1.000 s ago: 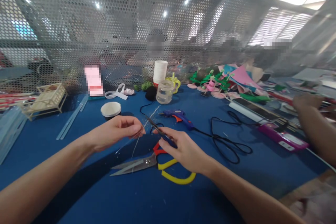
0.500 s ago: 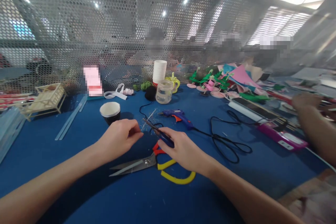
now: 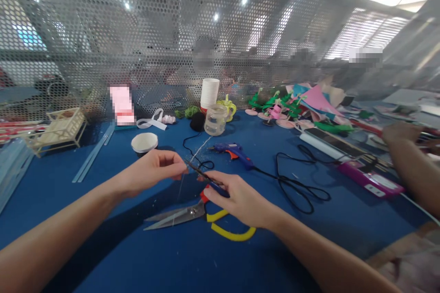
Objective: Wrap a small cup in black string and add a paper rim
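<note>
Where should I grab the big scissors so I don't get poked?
Probably best by the yellow handle, coming from the right: the scissors lie flat, pointed tips aiming left, and that big loop shows below the right hand in the picture.

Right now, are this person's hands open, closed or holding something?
Left hand: closed in a pinch; whether it holds anything cannot be told.
Right hand: closed around a slim dark tool with blue handles.

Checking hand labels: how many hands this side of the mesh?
3: the wearer's left hand, left of centre; right hand, at centre, holding a dark tool; a co-worker's hand, far right. Others may be hidden.
</note>
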Demonstrator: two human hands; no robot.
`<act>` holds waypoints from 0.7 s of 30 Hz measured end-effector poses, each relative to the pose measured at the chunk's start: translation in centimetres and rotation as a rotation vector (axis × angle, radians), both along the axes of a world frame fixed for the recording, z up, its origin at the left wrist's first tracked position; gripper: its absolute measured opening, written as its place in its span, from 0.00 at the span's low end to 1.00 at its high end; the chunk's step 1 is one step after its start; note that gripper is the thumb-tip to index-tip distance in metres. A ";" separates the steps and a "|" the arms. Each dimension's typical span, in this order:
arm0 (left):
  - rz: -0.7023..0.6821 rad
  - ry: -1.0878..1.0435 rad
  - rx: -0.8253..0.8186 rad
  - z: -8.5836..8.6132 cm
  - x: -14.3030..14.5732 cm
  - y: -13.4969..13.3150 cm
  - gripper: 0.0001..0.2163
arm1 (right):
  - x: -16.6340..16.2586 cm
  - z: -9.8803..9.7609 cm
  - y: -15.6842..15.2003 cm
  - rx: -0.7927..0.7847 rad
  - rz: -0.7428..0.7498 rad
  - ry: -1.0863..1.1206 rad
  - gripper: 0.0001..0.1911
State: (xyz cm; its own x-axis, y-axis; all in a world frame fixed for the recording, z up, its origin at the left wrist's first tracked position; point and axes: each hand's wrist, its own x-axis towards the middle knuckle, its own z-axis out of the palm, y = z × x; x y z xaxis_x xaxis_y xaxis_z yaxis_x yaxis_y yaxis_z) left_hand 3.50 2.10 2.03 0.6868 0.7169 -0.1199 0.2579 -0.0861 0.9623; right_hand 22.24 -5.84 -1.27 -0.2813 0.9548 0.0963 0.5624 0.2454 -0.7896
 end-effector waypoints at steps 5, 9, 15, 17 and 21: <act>-0.167 -0.211 -0.408 -1.0 -0.4 0.6 0.09 | 0.2 0.1 0.0 -0.019 0.047 0.066 0.12; -0.251 -0.294 -0.486 -2.0 -0.1 0.3 0.10 | 0.3 0.0 0.1 -0.010 0.092 0.098 0.13; -0.245 -0.337 -0.518 -2.2 0.1 -0.1 0.11 | 0.1 0.1 0.0 -0.011 0.110 0.102 0.12; -0.269 -0.372 -0.531 -2.1 0.1 -0.1 0.11 | 0.1 0.1 -0.1 -0.002 0.097 0.108 0.13; -0.288 -0.430 -0.528 -2.4 0.0 0.0 0.10 | 0.1 0.0 0.0 0.010 0.065 0.095 0.14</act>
